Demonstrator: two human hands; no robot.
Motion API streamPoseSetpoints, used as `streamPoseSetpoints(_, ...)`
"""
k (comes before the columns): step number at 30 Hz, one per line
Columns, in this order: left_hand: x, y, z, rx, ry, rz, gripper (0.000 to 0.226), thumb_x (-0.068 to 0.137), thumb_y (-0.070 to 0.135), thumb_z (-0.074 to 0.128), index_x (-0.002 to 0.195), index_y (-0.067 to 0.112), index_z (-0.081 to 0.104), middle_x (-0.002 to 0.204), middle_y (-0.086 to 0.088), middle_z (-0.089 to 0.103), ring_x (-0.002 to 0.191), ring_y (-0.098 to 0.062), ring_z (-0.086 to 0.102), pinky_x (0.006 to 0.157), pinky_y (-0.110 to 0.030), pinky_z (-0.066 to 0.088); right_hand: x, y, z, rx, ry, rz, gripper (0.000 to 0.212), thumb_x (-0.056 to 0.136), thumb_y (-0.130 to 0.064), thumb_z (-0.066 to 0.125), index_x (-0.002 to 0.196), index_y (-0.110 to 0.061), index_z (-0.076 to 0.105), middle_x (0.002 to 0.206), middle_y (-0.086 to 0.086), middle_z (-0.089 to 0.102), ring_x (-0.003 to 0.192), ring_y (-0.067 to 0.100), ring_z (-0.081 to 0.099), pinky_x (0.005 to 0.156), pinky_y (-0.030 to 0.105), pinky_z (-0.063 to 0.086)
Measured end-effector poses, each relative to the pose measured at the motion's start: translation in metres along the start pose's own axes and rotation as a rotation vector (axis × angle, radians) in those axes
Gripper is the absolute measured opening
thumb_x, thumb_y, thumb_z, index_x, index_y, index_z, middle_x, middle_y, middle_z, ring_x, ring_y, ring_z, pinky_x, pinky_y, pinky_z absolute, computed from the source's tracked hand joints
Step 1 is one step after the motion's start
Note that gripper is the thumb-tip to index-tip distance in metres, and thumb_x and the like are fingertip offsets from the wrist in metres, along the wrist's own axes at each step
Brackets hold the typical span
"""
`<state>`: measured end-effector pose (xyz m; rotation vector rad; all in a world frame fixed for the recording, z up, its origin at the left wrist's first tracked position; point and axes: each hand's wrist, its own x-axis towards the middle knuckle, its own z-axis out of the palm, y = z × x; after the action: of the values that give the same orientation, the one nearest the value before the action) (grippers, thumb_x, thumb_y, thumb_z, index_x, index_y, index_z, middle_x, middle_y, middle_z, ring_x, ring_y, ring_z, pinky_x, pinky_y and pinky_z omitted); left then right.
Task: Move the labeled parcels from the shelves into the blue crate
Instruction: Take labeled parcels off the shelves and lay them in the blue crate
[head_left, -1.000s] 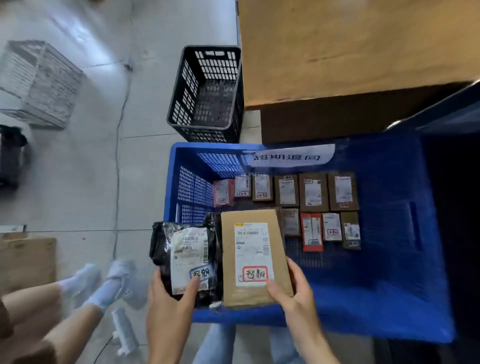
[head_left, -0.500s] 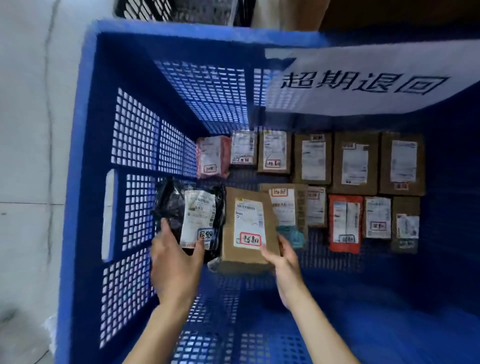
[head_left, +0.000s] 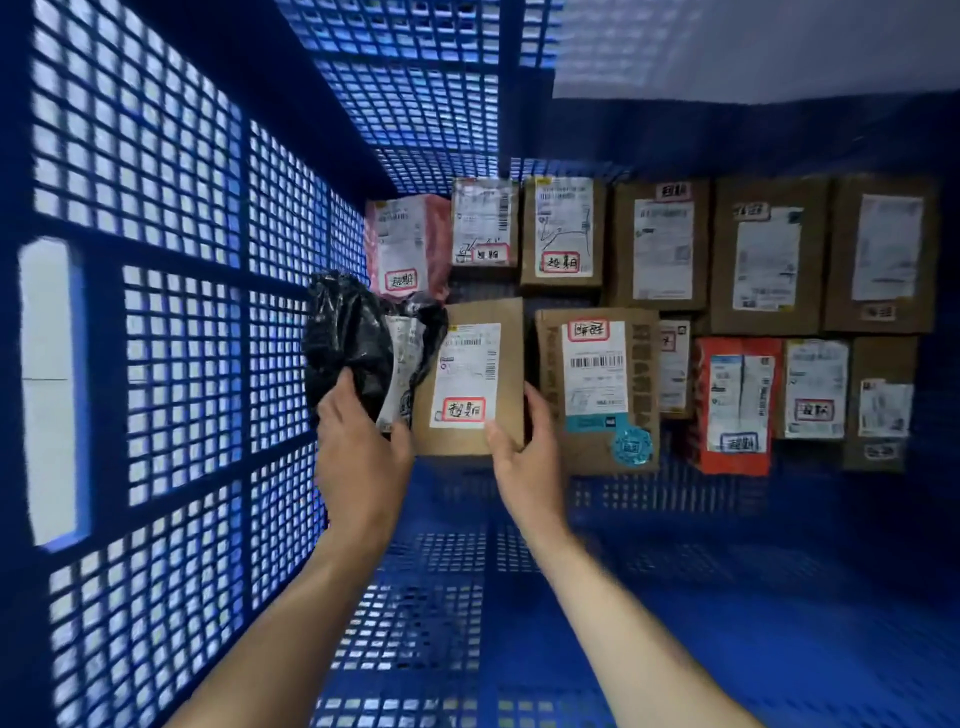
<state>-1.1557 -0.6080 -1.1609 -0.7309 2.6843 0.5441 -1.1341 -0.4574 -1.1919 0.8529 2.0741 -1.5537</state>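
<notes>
- left hand (head_left: 358, 452) grips the black bag parcel (head_left: 348, 332) at its lower end, fingers curled behind, thumb on the front; right hand (head_left: 524, 457) pinches the kraft parcel (head_left: 472, 374) at its lower right corner, thumb on the label face, fingers round the edge
- both parcels are low inside the blue crate (head_left: 182, 322); the bag is near the left mesh wall, the kraft parcel is between the bag and the teal-sticker box (head_left: 597, 384); can't tell if either rests on the floor
- step in hand, my read: set the pair down at the left end of the near row
- doing it well: lay the kraft parcel flat, label up, edge parallel to the teal-sticker box, just beside it, not overlapping; let go only once the floor carries it
- the bag is soft and crumpled and its label is folded and half hidden; likely to slump onto its neighbour; flatten it label-up before releasing
- crate contents, far row: pink mailer (head_left: 410, 244), then five labelled boxes running right along the far wall
- near row: teal-sticker box, a narrow parcel, red-orange parcel (head_left: 732, 405), two more to its right; all label-up, most with a bordered handwritten tag
- white sheet (head_left: 753, 52) hangs on the far wall; text not readable
</notes>
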Motion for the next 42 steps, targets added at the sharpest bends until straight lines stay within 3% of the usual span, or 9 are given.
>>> streamPoseSetpoints(5,0.022,-0.01,0.017,-0.067,-0.088,-0.05,0.075,0.093,0.029,0.063,0.153,0.011,0.022,0.152,-0.011,0.038,0.131,-0.033,0.047,0.099,-0.048,0.043,0.01,0.009,-0.018,-0.396,0.138,-0.219,0.05,0.087,0.001,0.059,0.135,-0.014,0.054,0.126,0.006,0.061,0.12,0.022,0.05,0.1,0.031,0.043)
streamPoseSetpoints(12,0.051,-0.035,0.028,-0.093,-0.412,-0.156,0.074,0.096,0.022,0.058,0.155,0.009,0.015,0.154,-0.016,0.038,0.137,-0.037,0.041,0.106,-0.05,0.039,-0.014,0.027,-0.035,-0.912,-0.198,-0.321,0.073,0.088,-0.009,0.057,0.152,-0.02,0.024,0.161,0.004,0.018,0.15,0.027,0.006,0.12,0.047,0.018)
streamPoseSetpoints(17,0.02,-0.026,0.017,0.186,-0.201,0.121,0.082,0.088,0.012,0.057,0.155,-0.001,0.011,0.16,-0.029,0.008,0.149,-0.04,0.008,0.121,-0.044,0.014,-0.012,0.033,-0.055,-1.12,-0.186,-0.229,0.092,0.086,-0.02,0.063,0.155,-0.023,0.003,0.163,0.012,-0.01,0.147,0.039,-0.012,0.117,0.06,0.009)
streamPoseSetpoints(21,0.014,-0.016,0.018,0.378,-0.288,0.349,0.087,0.089,0.023,0.058,0.158,0.012,0.007,0.163,-0.022,-0.009,0.151,-0.036,-0.006,0.123,-0.044,0.01,0.003,0.031,-0.067,-1.175,-0.259,-0.133,0.091,0.094,-0.022,0.057,0.153,-0.028,-0.012,0.155,0.006,-0.035,0.14,0.041,-0.03,0.114,0.066,0.013)
streamPoseSetpoints(24,0.046,-0.007,0.024,0.479,-0.454,0.262,0.09,0.091,0.041,0.058,0.158,0.018,0.002,0.164,-0.014,-0.016,0.152,-0.029,-0.011,0.118,-0.043,0.025,0.011,0.032,-0.069,-1.142,-0.3,-0.11,0.085,0.097,-0.02,0.051,0.153,-0.031,-0.013,0.154,0.001,-0.037,0.136,0.037,-0.036,0.115,0.061,0.021)
streamPoseSetpoints(28,0.099,0.001,0.027,0.4,-0.546,0.159,0.078,0.087,0.038,0.063,0.153,0.024,0.026,0.166,-0.007,0.001,0.151,-0.027,0.009,0.108,-0.052,0.04,0.01,0.034,-0.069,-1.103,-0.306,-0.106,0.085,0.096,-0.021,0.048,0.152,-0.033,-0.015,0.155,-0.003,-0.037,0.139,0.036,-0.036,0.117,0.058,0.019)
streamPoseSetpoints(34,0.042,0.008,0.03,0.419,-0.345,0.398,0.082,0.089,0.026,0.06,0.156,0.016,0.014,0.162,-0.025,-0.003,0.151,-0.039,0.001,0.122,-0.047,0.014,0.006,0.03,-0.074,-1.169,-0.303,-0.121,0.09,0.095,-0.016,0.052,0.152,-0.032,-0.015,0.156,0.0,-0.036,0.141,0.038,-0.031,0.115,0.055,0.028)
streamPoseSetpoints(37,-0.014,-0.004,0.047,0.359,-0.507,0.578,0.082,0.093,0.029,0.056,0.158,0.024,0.006,0.164,-0.016,-0.011,0.151,-0.032,-0.013,0.124,-0.044,0.003,0.007,0.028,-0.07,-1.205,-0.309,-0.114,0.09,0.095,-0.02,0.053,0.152,-0.029,-0.015,0.155,0.003,-0.036,0.14,0.041,-0.032,0.116,0.058,0.016)
streamPoseSetpoints(42,-0.048,-0.012,0.085,0.429,-0.704,0.473,0.085,0.096,0.044,0.046,0.156,0.026,-0.011,0.153,-0.008,-0.035,0.14,-0.026,-0.035,0.124,-0.046,0.003,0.011,0.033,-0.065,-1.192,-0.318,-0.115,0.091,0.094,-0.025,0.052,0.151,-0.03,-0.018,0.155,0.003,-0.037,0.137,0.041,-0.036,0.117,0.06,0.015)
